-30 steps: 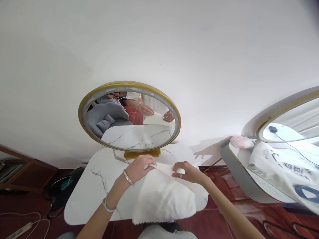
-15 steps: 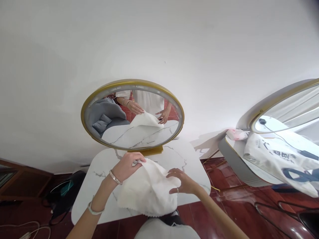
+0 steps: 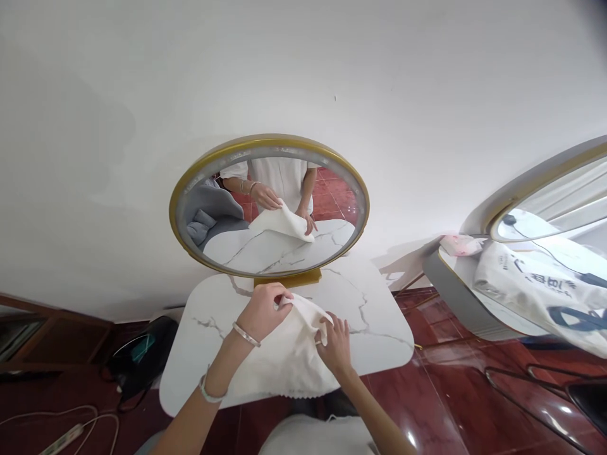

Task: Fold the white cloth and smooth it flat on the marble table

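Note:
A white cloth (image 3: 279, 354) with a scalloped edge lies partly raised over the front of the marbled white table (image 3: 379, 341). My left hand (image 3: 265, 309) pinches its far edge between thumb and fingers, lifting it a little. On the right, my right hand (image 3: 334, 344) has its fingers curled round the cloth's other far corner, which is bunched at the fingertips. Both hands and the lifted cloth are reflected in the round gold-framed mirror (image 3: 270, 215) behind.
At right, a second table (image 3: 455, 284) holds a white printed bag (image 3: 531, 278), a pink-and-white packet (image 3: 461, 244) and another gold-framed mirror (image 3: 502, 221). A black bag (image 3: 142, 354) sits left of my table. A power strip (image 3: 61, 440) with cable lies on the red tiled floor.
My right hand has turned and closed from spread fingers onto the cloth's corner, nearer my left hand. My left hand keeps its pinch. The view has shifted slightly.

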Demonstrator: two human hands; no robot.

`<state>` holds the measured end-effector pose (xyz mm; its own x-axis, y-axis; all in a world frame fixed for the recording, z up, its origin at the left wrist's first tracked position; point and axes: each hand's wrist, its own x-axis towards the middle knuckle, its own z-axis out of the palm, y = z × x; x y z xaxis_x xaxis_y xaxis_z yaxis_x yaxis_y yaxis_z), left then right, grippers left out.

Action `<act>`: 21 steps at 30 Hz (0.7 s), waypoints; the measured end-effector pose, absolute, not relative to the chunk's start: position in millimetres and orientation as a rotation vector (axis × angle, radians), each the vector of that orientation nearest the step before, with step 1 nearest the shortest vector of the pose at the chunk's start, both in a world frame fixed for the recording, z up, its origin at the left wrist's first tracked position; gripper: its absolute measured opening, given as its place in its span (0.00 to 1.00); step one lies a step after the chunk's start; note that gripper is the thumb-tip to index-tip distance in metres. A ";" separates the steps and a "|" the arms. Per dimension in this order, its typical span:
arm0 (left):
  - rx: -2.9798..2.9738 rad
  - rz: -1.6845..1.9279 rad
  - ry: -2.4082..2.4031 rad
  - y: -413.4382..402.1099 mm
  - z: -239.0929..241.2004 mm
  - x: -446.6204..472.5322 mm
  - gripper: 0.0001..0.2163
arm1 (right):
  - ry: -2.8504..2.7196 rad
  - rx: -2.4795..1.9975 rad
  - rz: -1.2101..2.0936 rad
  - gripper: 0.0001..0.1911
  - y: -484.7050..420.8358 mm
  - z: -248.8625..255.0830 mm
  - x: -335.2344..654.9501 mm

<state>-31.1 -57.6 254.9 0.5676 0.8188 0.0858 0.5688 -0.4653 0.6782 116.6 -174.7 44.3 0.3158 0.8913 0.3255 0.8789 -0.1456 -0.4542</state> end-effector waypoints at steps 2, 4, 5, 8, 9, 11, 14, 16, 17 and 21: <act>2.187 0.561 1.131 -56.5 254.7 -34.6 0.06 | -1.602 -2.020 0.001 0.15 -177.4 43.6 121.0; 2.191 0.569 1.154 -56.4 254.4 -35.1 0.06 | -1.639 -2.034 -0.021 0.21 -178.7 40.0 119.2; 2.196 0.567 1.161 -56.8 254.2 -33.9 0.06 | -1.638 -2.052 -0.021 0.22 -178.1 36.6 117.5; 2.195 0.543 1.165 -58.9 253.5 -26.9 0.07 | -1.608 -2.095 0.037 0.11 -172.9 24.3 119.6; 2.192 0.538 1.168 -59.4 253.5 -24.6 0.07 | -1.616 -2.081 0.082 0.11 -171.0 21.5 124.9; 2.194 0.535 1.181 -59.5 253.8 -21.7 0.06 | -1.657 -1.997 0.242 0.13 -168.6 21.2 143.1; 2.206 0.543 1.198 -56.9 255.8 -23.2 0.06 | -1.682 -1.834 0.549 0.12 -169.6 34.5 183.3; 2.220 0.534 1.201 -53.4 257.6 -27.5 0.06 | -1.681 -1.743 0.667 0.10 -171.8 50.3 213.7; 2.230 0.521 1.199 -51.2 258.5 -30.3 0.06 | -1.678 -1.706 0.699 0.12 -173.0 59.6 228.9; 2.227 0.469 1.246 -42.9 262.8 -42.3 0.07 | -1.577 -1.654 0.796 0.18 -177.3 105.2 282.7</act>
